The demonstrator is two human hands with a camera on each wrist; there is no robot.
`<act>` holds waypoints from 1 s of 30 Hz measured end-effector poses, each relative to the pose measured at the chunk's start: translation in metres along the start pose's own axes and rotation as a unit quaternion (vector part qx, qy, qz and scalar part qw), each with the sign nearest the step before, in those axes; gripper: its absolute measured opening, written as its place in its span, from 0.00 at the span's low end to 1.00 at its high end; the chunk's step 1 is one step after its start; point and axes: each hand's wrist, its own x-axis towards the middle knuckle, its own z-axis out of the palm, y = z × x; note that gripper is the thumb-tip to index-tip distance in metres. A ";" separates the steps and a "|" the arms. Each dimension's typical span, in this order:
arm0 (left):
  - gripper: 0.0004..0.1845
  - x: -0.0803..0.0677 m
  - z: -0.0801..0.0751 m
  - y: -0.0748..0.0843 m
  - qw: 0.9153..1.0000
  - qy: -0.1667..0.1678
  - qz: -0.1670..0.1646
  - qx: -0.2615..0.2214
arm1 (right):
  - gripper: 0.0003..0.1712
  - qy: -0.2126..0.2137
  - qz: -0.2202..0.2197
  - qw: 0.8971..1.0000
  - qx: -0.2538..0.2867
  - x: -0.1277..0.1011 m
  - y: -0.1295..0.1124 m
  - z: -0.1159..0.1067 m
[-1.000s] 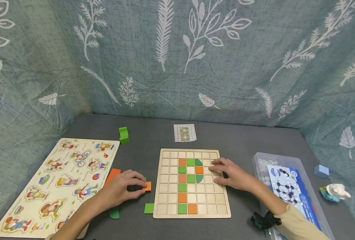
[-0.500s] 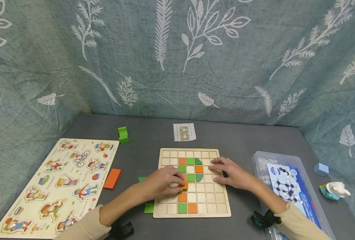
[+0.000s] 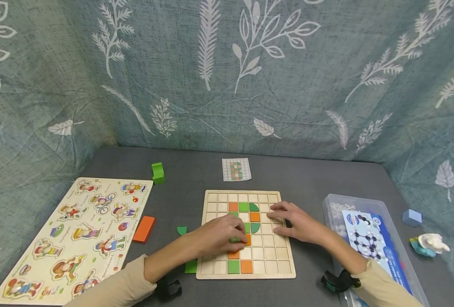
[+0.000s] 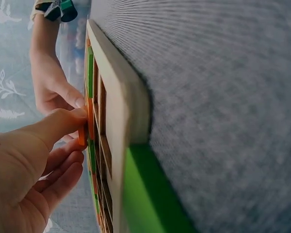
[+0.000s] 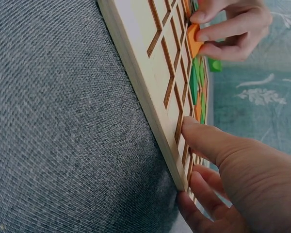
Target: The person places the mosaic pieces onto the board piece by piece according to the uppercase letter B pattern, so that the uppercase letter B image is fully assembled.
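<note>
My left hand [image 3: 224, 235] pinches an orange square tile [image 3: 248, 239] between thumb and fingers, low over the wooden grid board [image 3: 282, 268]. In the right wrist view this orange tile [image 5: 193, 40] stands tilted at the grid, one edge down. Green and orange squares, with dark green quarter-round tiles [image 3: 255, 228], fill several cells; my left hand hides some of them. Along the board's right side rests my right hand [image 3: 299, 224], its fingers spread and holding no tile. The right wrist view has its thumb [image 5: 203, 138] on the grid and other fingers at the rim.
Left of the board lie a dark green quarter-round tile [image 3: 182, 230], a green tile [image 3: 190, 267] and an orange block [image 3: 144, 229]. A pattern card [image 3: 236, 169] sits behind. A picture puzzle [image 3: 96, 238] is far left; a clear plastic case [image 3: 332, 204] stands right.
My left hand has carried the orange tile from the table left of the board rightward over the grid, lately a little further right. My right hand has stayed at the board's right side.
</note>
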 end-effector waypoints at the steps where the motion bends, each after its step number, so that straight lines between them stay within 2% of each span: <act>1: 0.05 0.000 0.000 0.000 1.000 -0.001 0.000 0.000 | 0.23 0.000 0.000 1.000 -0.001 0.000 0.000 0.000; 7: 0.05 0.001 0.001 0.001 1.000 -0.007 0.004 0.012 | 0.23 -0.001 0.005 1.000 -0.001 0.000 0.000 0.000; 11: 0.05 -0.003 0.000 0.005 0.998 0.018 0.014 0.051 | 0.23 -0.004 0.010 1.000 -0.001 0.001 0.002 0.001; 14: 0.07 -0.015 -0.008 0.004 0.998 0.041 -0.023 0.045 | 0.24 -0.006 0.013 1.000 0.000 0.001 0.002 0.001; 16: 0.10 -0.027 -0.018 -0.001 0.997 0.045 -0.068 0.015 | 0.24 -0.005 0.014 1.000 -0.001 0.001 0.003 0.001; 18: 0.12 -0.042 -0.028 -0.009 0.991 0.047 -0.121 -0.020 | 0.24 -0.004 0.014 1.000 0.000 0.001 0.003 0.001; 22: 0.14 -0.075 -0.043 -0.025 0.979 0.048 -0.193 -0.044 | 0.24 -0.007 0.015 1.000 0.001 0.002 0.003 0.001; 26: 0.17 -0.099 -0.049 -0.032 0.974 0.046 -0.216 -0.043 | 0.24 -0.006 0.016 1.000 0.002 0.002 0.002 0.000; 30: 0.16 -0.111 -0.051 -0.033 0.973 0.035 -0.221 -0.057 | 0.24 -0.006 0.017 1.000 0.002 0.002 0.002 0.000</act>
